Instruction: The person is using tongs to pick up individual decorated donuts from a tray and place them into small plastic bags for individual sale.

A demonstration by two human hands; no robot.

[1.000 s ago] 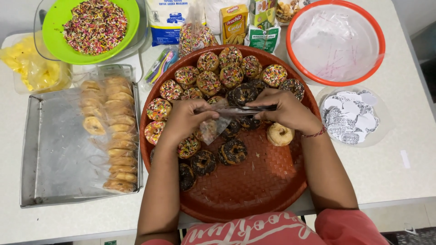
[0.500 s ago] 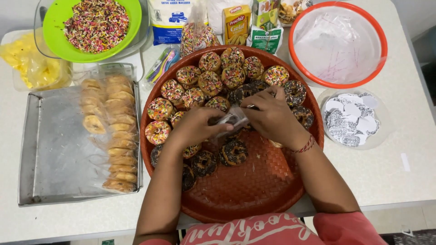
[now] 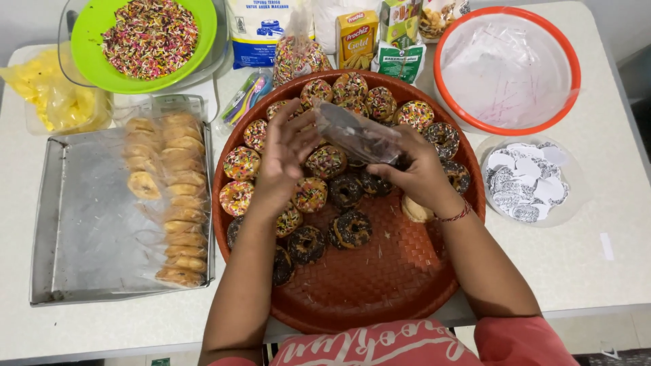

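Over a round brown woven tray (image 3: 380, 285), both my hands hold a clear plastic piping bag (image 3: 356, 134) with dark chocolate inside. My left hand (image 3: 283, 154) grips its upper left end. My right hand (image 3: 415, 169) holds the lower right end. Under them lie several small donuts: sprinkle-covered ones (image 3: 241, 163) along the tray's far and left rim, chocolate-glazed ones (image 3: 351, 229) nearer the middle. One plain donut (image 3: 415, 211) peeks out beside my right wrist.
A metal baking tray (image 3: 81, 224) with a row of plain donuts (image 3: 175, 203) on plastic lies at left. A green bowl of sprinkles (image 3: 146, 37), a yellow bag, boxes and packets stand at the back. An orange-rimmed bowl (image 3: 507, 68) and a plate of paper cutouts (image 3: 527, 179) are at right.
Both hands have lifted and moved toward the far side of the tray, and the piping bag now stretches slanted between them, higher than before.
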